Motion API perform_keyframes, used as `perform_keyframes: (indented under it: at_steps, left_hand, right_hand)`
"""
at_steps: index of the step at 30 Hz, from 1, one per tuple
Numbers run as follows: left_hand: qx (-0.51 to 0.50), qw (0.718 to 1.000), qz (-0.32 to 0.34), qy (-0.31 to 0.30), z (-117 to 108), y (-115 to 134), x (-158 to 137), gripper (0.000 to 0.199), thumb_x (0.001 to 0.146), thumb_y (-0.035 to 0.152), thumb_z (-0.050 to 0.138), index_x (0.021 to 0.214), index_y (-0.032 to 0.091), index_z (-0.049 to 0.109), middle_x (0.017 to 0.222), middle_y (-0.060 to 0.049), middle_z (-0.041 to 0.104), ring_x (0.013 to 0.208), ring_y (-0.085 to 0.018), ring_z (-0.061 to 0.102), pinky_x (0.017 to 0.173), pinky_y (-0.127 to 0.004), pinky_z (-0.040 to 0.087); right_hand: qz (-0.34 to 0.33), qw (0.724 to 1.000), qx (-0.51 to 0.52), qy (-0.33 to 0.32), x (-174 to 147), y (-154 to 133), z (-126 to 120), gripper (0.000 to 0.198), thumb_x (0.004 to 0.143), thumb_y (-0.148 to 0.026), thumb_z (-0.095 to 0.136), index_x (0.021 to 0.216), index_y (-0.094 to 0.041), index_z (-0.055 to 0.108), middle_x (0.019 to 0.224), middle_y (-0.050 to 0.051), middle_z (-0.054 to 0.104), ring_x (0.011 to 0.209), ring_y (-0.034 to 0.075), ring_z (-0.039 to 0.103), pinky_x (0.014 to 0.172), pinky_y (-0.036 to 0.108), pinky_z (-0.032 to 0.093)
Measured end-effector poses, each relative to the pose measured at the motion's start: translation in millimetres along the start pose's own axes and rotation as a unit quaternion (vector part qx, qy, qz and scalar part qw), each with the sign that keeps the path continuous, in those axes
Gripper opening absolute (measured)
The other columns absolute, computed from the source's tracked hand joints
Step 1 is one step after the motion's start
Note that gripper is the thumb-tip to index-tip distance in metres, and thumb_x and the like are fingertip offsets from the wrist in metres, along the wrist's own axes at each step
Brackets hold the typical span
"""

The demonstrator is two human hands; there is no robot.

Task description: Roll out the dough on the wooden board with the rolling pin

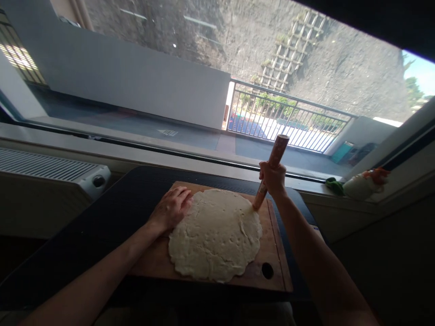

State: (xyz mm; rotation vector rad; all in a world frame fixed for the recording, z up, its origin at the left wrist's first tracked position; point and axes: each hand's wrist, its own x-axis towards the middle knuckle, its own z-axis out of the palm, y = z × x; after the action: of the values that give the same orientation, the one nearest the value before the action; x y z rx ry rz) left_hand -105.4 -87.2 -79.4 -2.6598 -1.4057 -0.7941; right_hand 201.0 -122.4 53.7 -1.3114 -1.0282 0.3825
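Note:
A wide, flat sheet of pale dough [217, 235] with an uneven edge lies on a wooden cutting board [253, 281]. Small dents and creases mark its surface. My right hand [273, 177] is wrapped round a brown patterned rolling pin [279, 149], held steeply tilted with its top leaning right. The lower end of the pin meets the dough's upper right edge. My left hand [172, 207] lies flat over the board's upper left part, fingers stretched out, the fingertips at the dough's edge. It grips nothing.
The board rests on a dark table [102, 226] below a large window. A white radiator [50, 174] stands at the left. On the sill at right sit a white pot [360, 186] and a green item [335, 184]. A railing [288, 115] shows outside.

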Motion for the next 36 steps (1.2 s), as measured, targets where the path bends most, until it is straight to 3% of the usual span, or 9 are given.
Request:
perform_keyframes:
  at_steps: [4,8,15,18,20,24,27,31,36]
  left_hand:
    - [-0.006,1.000,0.004,-0.009,1.4,-1.8,1.5,0.045,0.092,0.042,0.033,0.118,0.016,0.059,0.127,-0.010,0.056,0.121,-0.023,0.048,0.106,-0.038,0.035]
    - [-0.009,1.000,0.000,-0.013,3.5,-3.3,1.9,0.045,0.090,0.043,0.036,0.118,0.017,0.059,0.128,-0.008,0.055,0.121,-0.024,0.047,0.107,-0.038,0.034]
    - [-0.016,1.000,-0.007,-0.014,4.6,-11.4,5.6,0.046,0.089,0.043,0.035,0.116,0.016,0.060,0.127,-0.008,0.056,0.120,-0.025,0.048,0.106,-0.039,0.035]
    - [-0.002,1.000,-0.013,-0.005,-1.7,9.3,12.4,0.046,0.089,0.042,0.035,0.116,0.016,0.061,0.128,-0.011,0.057,0.123,-0.026,0.047,0.107,-0.043,0.032]
    - [0.012,1.000,0.020,-0.017,-4.2,43.2,16.1,0.046,0.089,0.039,0.036,0.123,0.015,0.056,0.134,-0.013,0.052,0.131,-0.028,0.039,0.111,-0.050,0.023]
    - [-0.030,0.979,0.172,-0.105,9.2,131.6,18.4,0.045,0.093,0.034,0.032,0.132,0.021,0.047,0.144,-0.009,0.042,0.136,-0.024,0.032,0.113,-0.055,0.012]
    - [-0.057,0.967,0.197,-0.154,29.2,173.6,18.5,0.045,0.093,0.033,0.033,0.136,0.024,0.042,0.146,-0.008,0.040,0.136,-0.024,0.032,0.111,-0.059,0.010]
    - [-0.064,0.967,0.193,-0.155,44.2,182.6,18.1,0.045,0.094,0.033,0.033,0.137,0.023,0.041,0.145,-0.009,0.041,0.135,-0.024,0.034,0.113,-0.057,0.007]
    - [-0.068,0.970,0.195,-0.128,43.5,179.0,15.8,0.045,0.094,0.034,0.033,0.137,0.022,0.042,0.143,-0.009,0.044,0.134,-0.024,0.036,0.113,-0.058,0.002]
  right_hand:
    - [-0.016,0.999,-0.030,-0.023,-20.6,-9.1,-15.8,0.014,0.063,-0.024,0.058,0.056,-0.020,0.047,0.038,-0.008,0.043,0.035,0.008,0.041,0.037,0.021,0.034]
    - [-0.002,0.999,-0.047,0.004,-33.0,-13.1,-19.1,0.016,0.064,-0.026,0.057,0.055,-0.021,0.045,0.038,-0.008,0.042,0.035,0.008,0.039,0.037,0.021,0.034]
    - [0.013,0.999,-0.050,0.008,-32.4,-7.3,-28.3,0.017,0.068,-0.033,0.058,0.064,-0.021,0.048,0.045,-0.007,0.046,0.039,0.009,0.042,0.038,0.021,0.034]
    - [0.000,0.997,-0.082,-0.015,-38.6,2.2,-44.5,0.027,0.073,-0.043,0.058,0.083,-0.019,0.052,0.059,-0.005,0.054,0.049,0.012,0.051,0.046,0.022,0.041]
    - [-0.021,0.987,-0.151,-0.045,-52.6,10.8,-63.8,0.035,0.077,-0.047,0.055,0.096,-0.018,0.053,0.069,-0.001,0.059,0.059,0.014,0.055,0.054,0.025,0.044]
    - [-0.008,0.931,-0.340,-0.133,-101.6,25.9,-114.2,0.049,0.088,-0.040,0.043,0.129,-0.015,0.043,0.103,0.010,0.062,0.090,0.022,0.060,0.077,0.032,0.046]
    - [0.065,0.859,-0.457,-0.220,-144.2,30.6,-137.2,0.054,0.090,-0.030,0.037,0.141,-0.012,0.033,0.117,0.015,0.056,0.102,0.024,0.057,0.085,0.033,0.043]
    - [0.080,0.784,-0.572,-0.228,-185.8,24.1,-132.4,0.051,0.092,-0.024,0.035,0.141,-0.010,0.036,0.111,0.018,0.056,0.096,0.025,0.058,0.078,0.032,0.045]
    - [0.048,0.754,-0.610,-0.238,-197.7,10.6,-115.5,0.050,0.090,-0.022,0.041,0.138,-0.011,0.039,0.107,0.016,0.056,0.096,0.024,0.057,0.076,0.031,0.047]
